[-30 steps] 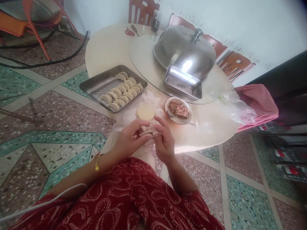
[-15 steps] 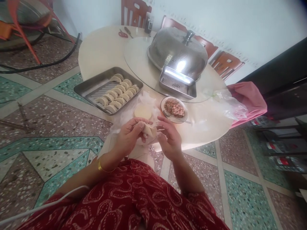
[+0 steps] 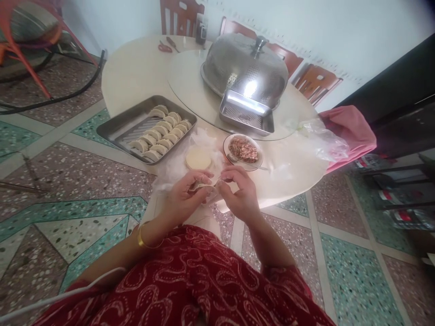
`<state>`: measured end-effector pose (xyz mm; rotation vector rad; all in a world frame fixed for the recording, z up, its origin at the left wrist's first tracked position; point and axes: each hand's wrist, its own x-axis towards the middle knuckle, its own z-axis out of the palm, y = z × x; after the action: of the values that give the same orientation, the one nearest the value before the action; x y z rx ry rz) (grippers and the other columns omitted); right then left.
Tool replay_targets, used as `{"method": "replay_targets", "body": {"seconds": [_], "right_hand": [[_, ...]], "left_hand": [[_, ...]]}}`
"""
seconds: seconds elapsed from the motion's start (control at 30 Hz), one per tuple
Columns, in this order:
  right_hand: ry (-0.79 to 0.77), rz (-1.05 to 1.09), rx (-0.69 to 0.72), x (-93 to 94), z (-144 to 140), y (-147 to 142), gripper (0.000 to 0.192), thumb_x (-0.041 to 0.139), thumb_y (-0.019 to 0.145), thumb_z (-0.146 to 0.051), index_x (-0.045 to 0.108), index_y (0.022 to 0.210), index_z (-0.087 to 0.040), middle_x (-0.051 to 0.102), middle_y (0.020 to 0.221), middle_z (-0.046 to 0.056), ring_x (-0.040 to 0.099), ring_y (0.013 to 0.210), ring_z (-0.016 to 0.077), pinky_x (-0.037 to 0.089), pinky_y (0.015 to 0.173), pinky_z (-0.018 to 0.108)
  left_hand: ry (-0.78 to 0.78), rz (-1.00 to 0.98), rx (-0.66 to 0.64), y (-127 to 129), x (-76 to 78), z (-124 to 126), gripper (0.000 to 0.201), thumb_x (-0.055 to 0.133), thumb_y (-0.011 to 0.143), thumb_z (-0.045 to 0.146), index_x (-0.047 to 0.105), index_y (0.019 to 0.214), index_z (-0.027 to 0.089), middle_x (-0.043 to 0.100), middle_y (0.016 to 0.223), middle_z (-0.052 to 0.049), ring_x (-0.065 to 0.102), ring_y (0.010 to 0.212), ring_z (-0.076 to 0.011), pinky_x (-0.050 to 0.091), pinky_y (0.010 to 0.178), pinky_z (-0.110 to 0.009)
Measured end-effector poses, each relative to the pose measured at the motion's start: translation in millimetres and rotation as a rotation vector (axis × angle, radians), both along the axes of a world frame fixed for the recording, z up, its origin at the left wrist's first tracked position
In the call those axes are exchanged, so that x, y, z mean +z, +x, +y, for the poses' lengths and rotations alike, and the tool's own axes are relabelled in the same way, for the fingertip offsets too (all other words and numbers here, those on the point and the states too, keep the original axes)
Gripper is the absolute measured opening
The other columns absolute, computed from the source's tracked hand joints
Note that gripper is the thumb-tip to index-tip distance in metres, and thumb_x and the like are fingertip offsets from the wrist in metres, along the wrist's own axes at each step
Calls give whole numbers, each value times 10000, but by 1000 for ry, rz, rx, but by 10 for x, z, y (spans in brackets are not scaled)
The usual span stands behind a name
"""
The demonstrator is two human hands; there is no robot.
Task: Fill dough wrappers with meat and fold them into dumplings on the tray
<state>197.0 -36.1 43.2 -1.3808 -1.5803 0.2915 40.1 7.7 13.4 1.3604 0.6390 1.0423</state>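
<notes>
My left hand (image 3: 190,191) and my right hand (image 3: 237,189) meet in front of me at the table edge, both closed on one dumpling (image 3: 208,186). The thumb and fingers of each hand pinch its dough; much of it is hidden behind my fingers. Just beyond my left hand lies a stack of round dumpling wrappers (image 3: 198,157) on crumpled plastic. Past my right hand stands a bowl rim (image 3: 225,146) around minced meat filling (image 3: 243,150), with a utensil handle (image 3: 263,168) sticking out. To the left, a metal tray (image 3: 117,130) holds several folded dumplings (image 3: 165,128) in rows.
On the glass turntable (image 3: 183,81) sit a big domed metal lid (image 3: 243,63) and a small metal tray (image 3: 246,123). Red scissors (image 3: 165,47) and a dark jar (image 3: 201,32) are at the back. Clear plastic (image 3: 322,140) and pink cloth (image 3: 353,131) lie at the right edge.
My right fingers have come in against the dumpling and now pinch its edge beside my left hand. The dumpling is lower and more hidden. The whole view has shifted slightly.
</notes>
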Motion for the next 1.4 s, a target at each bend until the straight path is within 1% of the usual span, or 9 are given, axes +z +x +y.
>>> {"method": "replay_targets", "body": {"seconds": [0.17, 0.43, 0.63, 0.7, 0.8, 0.9, 1.13, 1.33, 1.4], "right_hand": [[-28, 38, 53, 29, 21, -27, 98, 562, 838, -143, 627, 803, -207, 637, 839, 19, 612, 798, 134, 537, 722, 286], [68, -51, 117, 27, 27, -45, 146, 527, 878, -142, 661, 895, -199, 665, 940, 59, 647, 905, 157, 550, 826, 326], [118, -141, 171, 31, 33, -8, 204, 516, 873, -112, 677, 945, -213, 665, 957, 61, 644, 919, 169, 559, 815, 353], [138, -133, 177, 30, 24, 33, 212, 519, 876, -122, 677, 964, -232, 666, 985, 56, 649, 940, 172, 564, 820, 363], [157, -85, 115, -4, -8, 106, 198, 547, 869, -141, 675, 977, -248, 668, 992, 44, 658, 941, 173, 574, 818, 368], [111, -77, 65, -64, -52, 164, 156, 593, 853, -170, 680, 965, -235, 674, 977, 46, 665, 920, 173, 582, 812, 360], [81, -181, 99, -85, -91, 225, 88, 624, 854, -197, 687, 914, -206, 694, 929, 55, 669, 892, 168, 581, 783, 332], [87, -313, 76, -82, -70, 221, 105, 594, 851, -172, 681, 896, -208, 685, 893, 56, 635, 848, 182, 554, 763, 367], [77, -301, 50, -89, -58, 205, 111, 576, 845, -159, 675, 857, -206, 678, 873, 53, 626, 826, 179, 542, 752, 361]], "left_hand": [[15, 26, -8, 18, 16, 6, 82, 639, 830, 227, 583, 838, 167, 604, 1005, -35, 564, 598, -52, 514, 476, -163], [-10, 0, 3, -4, 33, 39, 114, 646, 823, 246, 557, 852, 180, 605, 918, -11, 580, 597, -66, 515, 459, -163], [-16, 77, 10, -23, 40, 43, 198, 656, 824, 267, 614, 995, 177, 608, 736, 20, 578, 560, -75, 523, 477, -162], [15, 83, 21, -29, 35, 48, 188, 652, 831, 278, 647, 985, 169, 622, 768, 4, 580, 576, -77, 530, 489, -166], [44, 42, 64, -27, 40, 57, 128, 656, 822, 270, 663, 894, 164, 640, 888, -25, 588, 594, -75, 536, 487, -178], [52, 25, 55, -16, 56, 63, 93, 653, 812, 250, 649, 840, 161, 644, 909, -30, 583, 571, -70, 532, 476, -183], [45, 57, 50, 22, 72, 62, 91, 643, 817, 249, 638, 842, 161, 647, 908, -30, 580, 568, -68, 517, 469, -177], [36, 110, 3, 50, 69, 64, 112, 666, 792, 259, 629, 844, 167, 647, 964, -43, 580, 617, -79, 525, 488, -185], [50, 125, -16, 60, 49, 67, 116, 673, 785, 252, 628, 855, 171, 651, 980, -49, 585, 641, -88, 513, 494, -185]]}}
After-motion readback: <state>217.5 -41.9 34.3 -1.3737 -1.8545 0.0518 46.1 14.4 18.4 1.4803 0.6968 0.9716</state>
